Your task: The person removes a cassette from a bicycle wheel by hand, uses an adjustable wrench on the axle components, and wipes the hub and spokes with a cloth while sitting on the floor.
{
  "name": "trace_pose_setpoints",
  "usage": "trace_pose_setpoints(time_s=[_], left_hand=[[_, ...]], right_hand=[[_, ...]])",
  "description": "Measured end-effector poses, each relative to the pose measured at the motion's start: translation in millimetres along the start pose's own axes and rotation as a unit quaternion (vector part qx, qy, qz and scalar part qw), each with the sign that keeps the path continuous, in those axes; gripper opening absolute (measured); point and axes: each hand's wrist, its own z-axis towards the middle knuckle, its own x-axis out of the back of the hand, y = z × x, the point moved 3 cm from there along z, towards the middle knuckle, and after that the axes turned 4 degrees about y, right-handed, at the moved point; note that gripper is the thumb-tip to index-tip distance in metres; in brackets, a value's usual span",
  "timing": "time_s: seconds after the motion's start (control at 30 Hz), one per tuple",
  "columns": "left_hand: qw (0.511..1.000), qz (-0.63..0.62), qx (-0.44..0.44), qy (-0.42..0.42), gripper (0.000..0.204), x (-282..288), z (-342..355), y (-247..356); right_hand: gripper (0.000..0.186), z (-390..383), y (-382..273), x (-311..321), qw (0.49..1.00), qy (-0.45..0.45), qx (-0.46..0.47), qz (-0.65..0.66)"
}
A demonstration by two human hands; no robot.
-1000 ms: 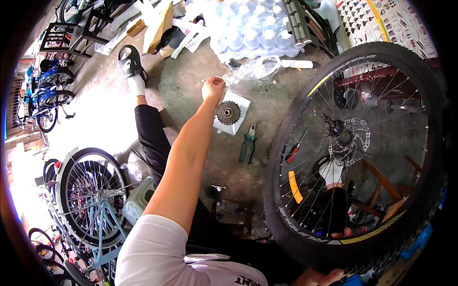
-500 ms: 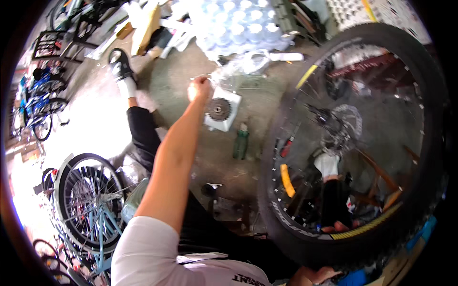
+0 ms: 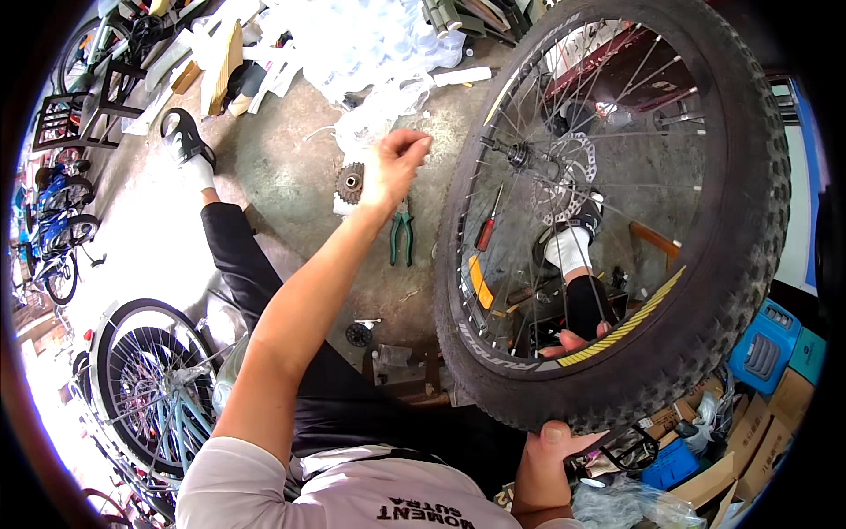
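My left hand point(image 3: 395, 172) hangs over the floor, fingers loosely bent and apart, with nothing visible in it, left of a large bicycle wheel. My right hand point(image 3: 557, 445) grips the bottom of that wheel's knobby black tyre point(image 3: 736, 203), fingertips showing inside the rim. The wheel has a hub point(image 3: 518, 154) and a silver disc rotor point(image 3: 577, 163). Near my left hand a dark sprocket cluster point(image 3: 349, 183) lies on white paper, partly hidden by the hand, and green-handled pliers point(image 3: 401, 238) lie below it. A red screwdriver point(image 3: 485, 231) shows through the spokes.
A plastic-wrapped pack of bottles point(image 3: 370, 44), a clear bag point(image 3: 370, 123) and scraps lie ahead. Bicycles point(image 3: 154, 379) and a dark chair point(image 3: 84, 110) stand at left. Blue cases point(image 3: 760, 348) and cardboard boxes point(image 3: 749, 445) crowd the lower right. My legs are stretched on either side.
My left hand has left the white strip by the clear bag and moved right toward the wheel, fingers opening. The wheel is raised higher in view, and the scene has shifted with my head.
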Motion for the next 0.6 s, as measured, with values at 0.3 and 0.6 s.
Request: trace_pose_setpoints(time_s=[0.3, 0.6], left_hand=[[0.993, 0.043, -0.09, -0.061, 0.022, -51.1, -9.0, 44.0], [0.994, 0.051, -0.069, -0.067, 0.02, -55.0, -7.6, 44.2]], right_hand=[[0.121, -5.1, 7.4, 7.8, 0.998, 0.021, 0.002, 0.058], [0.119, -1.5, 5.3, 6.4, 0.997, 0.016, 0.012, 0.077]])
